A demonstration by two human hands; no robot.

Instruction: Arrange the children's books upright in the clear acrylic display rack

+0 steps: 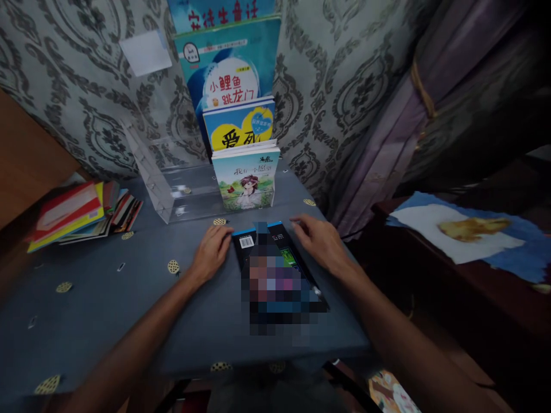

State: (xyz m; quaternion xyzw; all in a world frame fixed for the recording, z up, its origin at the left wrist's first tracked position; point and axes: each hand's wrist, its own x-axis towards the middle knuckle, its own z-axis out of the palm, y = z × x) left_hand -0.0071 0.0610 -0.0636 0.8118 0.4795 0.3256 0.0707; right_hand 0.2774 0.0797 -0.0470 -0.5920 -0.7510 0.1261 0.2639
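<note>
In the head view, a flat, black, rectangular book with a bright blue top edge (279, 261) lies on a grey-blue table cover with yellow motifs (142, 269), on the near side of a clear plastic stepped book stand (155, 183) and in front of the part carrying an upright turquoise-and-green picture book (247, 180); coarse blocks hide much of its cover. The 2 bare hands flank its end nearest the stand. The left hand (210, 249) has its fingers loosely bent, tips at the book's corner, gripping nothing as far as shows; whether they touch it, I cannot tell. The right hand (321, 241) is half open, index finger reaching towards the stand, just beside the opposite edge and with nothing in its grasp. The book looks thin and light, and its cover is probably smooth and a little slippery, bendable rather than rigid, with corners that could crease. The 2 long edges seem the best hold, thumbs above and fingers beneath, near the stand-side corners.
</note>
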